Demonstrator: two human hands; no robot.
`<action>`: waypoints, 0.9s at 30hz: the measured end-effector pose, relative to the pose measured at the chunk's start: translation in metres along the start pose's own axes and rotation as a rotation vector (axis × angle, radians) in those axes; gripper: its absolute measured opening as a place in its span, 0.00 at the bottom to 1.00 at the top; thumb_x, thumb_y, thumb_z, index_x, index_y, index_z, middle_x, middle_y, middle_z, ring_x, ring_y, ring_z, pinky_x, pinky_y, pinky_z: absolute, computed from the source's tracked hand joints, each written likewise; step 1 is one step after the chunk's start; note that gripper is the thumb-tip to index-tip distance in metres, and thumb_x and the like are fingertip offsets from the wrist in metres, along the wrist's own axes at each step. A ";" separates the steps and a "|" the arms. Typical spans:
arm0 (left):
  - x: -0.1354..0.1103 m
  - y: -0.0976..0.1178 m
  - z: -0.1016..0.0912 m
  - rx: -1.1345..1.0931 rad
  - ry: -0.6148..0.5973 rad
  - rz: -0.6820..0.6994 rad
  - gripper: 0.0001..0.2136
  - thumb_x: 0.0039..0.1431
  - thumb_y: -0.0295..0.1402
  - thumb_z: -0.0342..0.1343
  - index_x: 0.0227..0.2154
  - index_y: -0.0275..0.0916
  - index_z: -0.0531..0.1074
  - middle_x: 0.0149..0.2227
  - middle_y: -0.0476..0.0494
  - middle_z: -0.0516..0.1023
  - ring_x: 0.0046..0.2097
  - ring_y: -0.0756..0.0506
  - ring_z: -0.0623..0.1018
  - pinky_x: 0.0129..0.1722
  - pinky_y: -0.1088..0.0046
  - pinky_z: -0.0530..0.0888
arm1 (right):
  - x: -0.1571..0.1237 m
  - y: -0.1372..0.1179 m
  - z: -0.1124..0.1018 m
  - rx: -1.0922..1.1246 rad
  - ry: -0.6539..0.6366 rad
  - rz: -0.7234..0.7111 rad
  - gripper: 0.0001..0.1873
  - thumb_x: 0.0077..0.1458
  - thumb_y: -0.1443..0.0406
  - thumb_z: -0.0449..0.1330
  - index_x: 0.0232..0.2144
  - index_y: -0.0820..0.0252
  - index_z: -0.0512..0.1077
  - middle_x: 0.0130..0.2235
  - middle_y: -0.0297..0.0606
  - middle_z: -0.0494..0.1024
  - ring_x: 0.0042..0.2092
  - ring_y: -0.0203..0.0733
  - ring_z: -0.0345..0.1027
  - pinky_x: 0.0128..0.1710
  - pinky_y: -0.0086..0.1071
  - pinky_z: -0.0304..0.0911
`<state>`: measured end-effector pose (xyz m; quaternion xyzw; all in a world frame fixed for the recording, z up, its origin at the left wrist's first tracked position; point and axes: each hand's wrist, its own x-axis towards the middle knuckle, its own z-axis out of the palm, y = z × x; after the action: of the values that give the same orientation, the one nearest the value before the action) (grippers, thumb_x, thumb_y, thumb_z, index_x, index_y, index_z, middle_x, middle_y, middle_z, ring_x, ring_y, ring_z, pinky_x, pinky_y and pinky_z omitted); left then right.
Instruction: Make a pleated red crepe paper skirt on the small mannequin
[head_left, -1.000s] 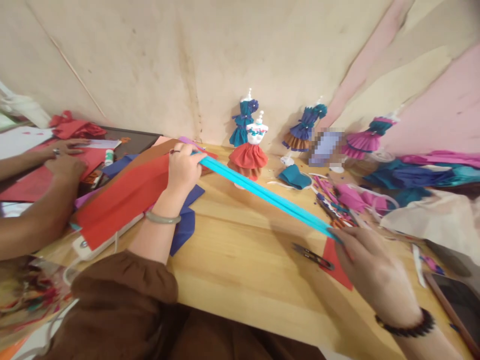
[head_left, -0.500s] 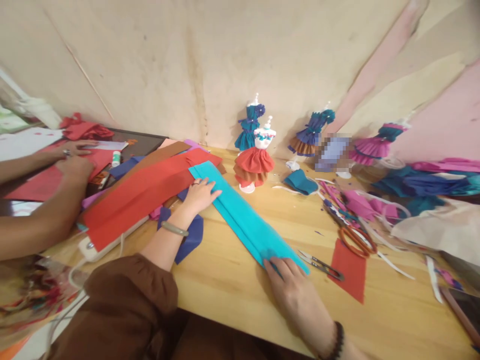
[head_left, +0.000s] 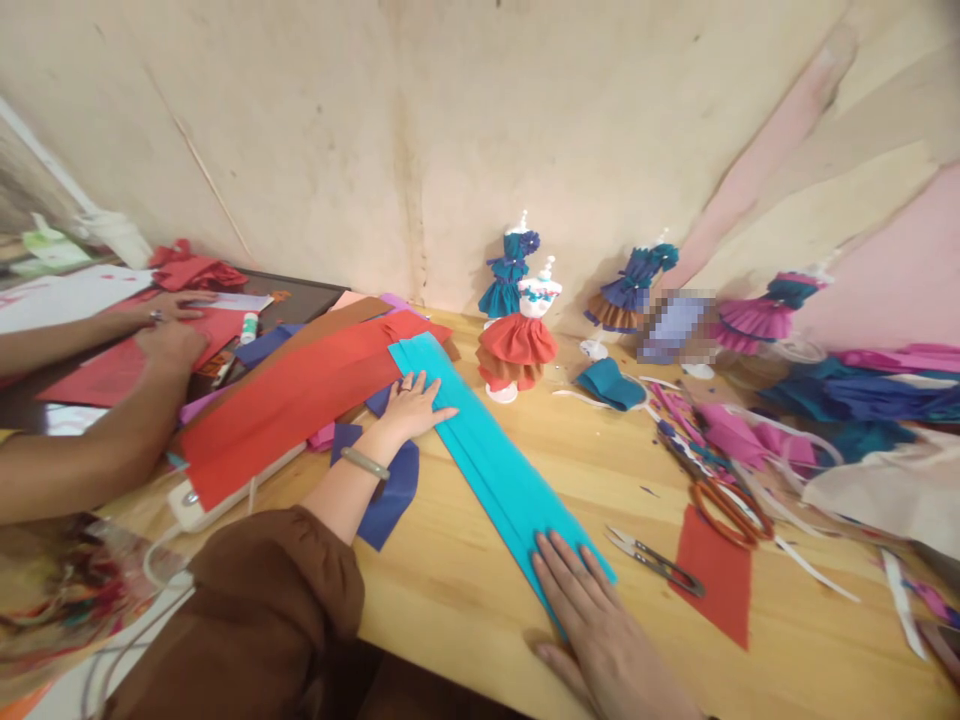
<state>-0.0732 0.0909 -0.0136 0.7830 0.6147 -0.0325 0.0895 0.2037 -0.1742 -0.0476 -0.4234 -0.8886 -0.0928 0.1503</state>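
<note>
A long folded strip of turquoise crepe paper (head_left: 491, 455) lies slantwise across the wooden table, its far end over red strips (head_left: 300, 405). My left hand (head_left: 409, 408) rests on the strip's far end with the fingers spread. At the near end my right hand (head_left: 589, 610) lies flat on the paper, fingers stretched out and thumb off to the side. Just right of it are thread snips (head_left: 656, 562), partly on a red paper piece (head_left: 720, 575). A dark blue piece (head_left: 390, 495) sits under my left forearm.
Small dress forms stand along the wall, one in a red and brown skirt (head_left: 517, 350). Orange-handled scissors (head_left: 731, 510) and scraps lie at the right. A white power strip (head_left: 191, 505) is at the left. Another person's hands (head_left: 169, 335) work on red paper there.
My right hand has gone from curled fingers at the strip's near end to lying flat on it. My left hand stays on the far end. The view has shifted slightly.
</note>
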 end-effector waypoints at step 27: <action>-0.038 0.059 0.012 -0.054 -0.083 0.173 0.44 0.59 0.63 0.40 0.70 0.37 0.45 0.72 0.33 0.37 0.72 0.30 0.38 0.68 0.48 0.43 | 0.023 0.013 0.014 -0.038 0.002 -0.059 0.44 0.62 0.54 0.58 0.71 0.67 0.46 0.67 0.50 0.61 0.65 0.56 0.61 0.58 0.47 0.66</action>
<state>-0.0241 0.0392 -0.0137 0.8283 0.5413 -0.0404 0.1385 0.1982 -0.1454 -0.0522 -0.3995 -0.8987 -0.1145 0.1402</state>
